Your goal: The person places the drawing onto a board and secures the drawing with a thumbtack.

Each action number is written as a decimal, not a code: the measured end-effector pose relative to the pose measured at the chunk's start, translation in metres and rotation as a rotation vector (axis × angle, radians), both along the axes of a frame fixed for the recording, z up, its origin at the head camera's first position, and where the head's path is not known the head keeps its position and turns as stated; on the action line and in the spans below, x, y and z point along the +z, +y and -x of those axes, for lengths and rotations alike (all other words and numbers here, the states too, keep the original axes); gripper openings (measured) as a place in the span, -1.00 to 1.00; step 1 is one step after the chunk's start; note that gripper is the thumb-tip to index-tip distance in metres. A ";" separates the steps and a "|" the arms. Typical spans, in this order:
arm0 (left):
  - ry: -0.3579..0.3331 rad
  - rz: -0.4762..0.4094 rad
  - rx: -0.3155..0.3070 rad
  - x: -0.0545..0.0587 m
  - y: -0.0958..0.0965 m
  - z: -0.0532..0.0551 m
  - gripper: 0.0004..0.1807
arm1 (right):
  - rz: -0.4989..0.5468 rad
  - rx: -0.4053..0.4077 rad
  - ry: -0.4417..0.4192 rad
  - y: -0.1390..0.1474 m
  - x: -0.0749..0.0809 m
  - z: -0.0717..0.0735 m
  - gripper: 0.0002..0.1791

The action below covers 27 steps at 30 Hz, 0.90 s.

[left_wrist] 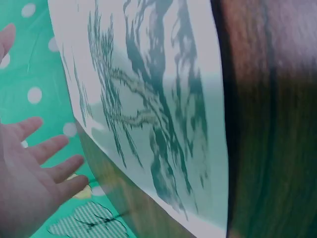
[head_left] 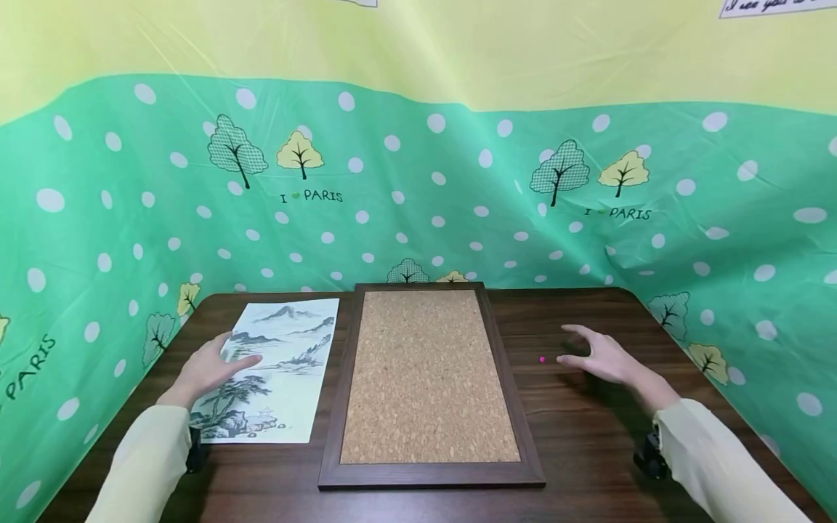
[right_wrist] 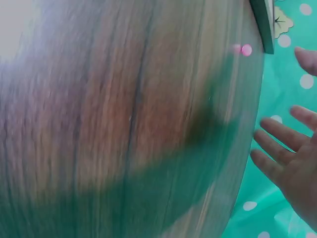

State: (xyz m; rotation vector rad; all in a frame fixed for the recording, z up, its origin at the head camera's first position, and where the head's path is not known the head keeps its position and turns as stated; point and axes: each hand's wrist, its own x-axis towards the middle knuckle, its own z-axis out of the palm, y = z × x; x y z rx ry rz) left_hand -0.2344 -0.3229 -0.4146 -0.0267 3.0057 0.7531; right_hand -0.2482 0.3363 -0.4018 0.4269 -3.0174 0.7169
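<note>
My left hand (head_left: 208, 369) hovers over the left side of a white sheet (head_left: 296, 407) printed with an ink landscape of mountains and pines. In the left wrist view, the fingers (left_wrist: 64, 168) are spread with nothing in them, and the sheet (left_wrist: 208, 124) looks slightly bowed. To the right lies a corkboard (head_left: 428, 378) in a dark wooden frame. Beyond it, my right hand (head_left: 608, 357) is held above the table, thumb and fingers apart and holding nothing. Just left of those fingertips is a small bright pink piece (head_left: 542, 359), two rounded blobs (right_wrist: 246, 49) in the right wrist view.
Everything lies on a dark wood-grain table (head_left: 418, 505). A green and yellow cloth (head_left: 471, 152) with white dots and printed trees hangs around its back and sides. Black wrist cameras (head_left: 651, 454) sit at my cuffs.
</note>
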 end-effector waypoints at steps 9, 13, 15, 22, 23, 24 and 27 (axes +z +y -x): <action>-0.154 -0.105 0.082 0.000 -0.020 -0.008 0.14 | 0.161 0.020 -0.102 -0.006 -0.007 0.002 -0.51; -0.155 -0.105 0.124 -0.001 -0.025 -0.010 0.14 | 0.209 0.028 -0.111 -0.005 -0.013 0.004 -0.54; -0.143 -0.111 0.145 -0.003 -0.027 -0.010 0.12 | 0.219 0.031 -0.113 -0.005 -0.017 0.006 -0.55; -0.114 -0.114 0.201 -0.007 -0.029 -0.009 0.03 | 0.293 0.031 -0.132 -0.009 -0.024 0.013 -0.59; -0.113 -0.108 0.216 -0.007 -0.028 -0.009 0.01 | 0.306 0.030 -0.141 -0.010 -0.024 0.013 -0.60; -0.109 -0.098 0.231 -0.007 -0.028 -0.009 -0.02 | 0.314 0.034 -0.147 -0.011 -0.024 0.013 -0.59; -0.093 -0.063 0.289 -0.006 -0.026 -0.010 -0.09 | 0.335 0.026 -0.168 -0.014 -0.025 0.015 -0.60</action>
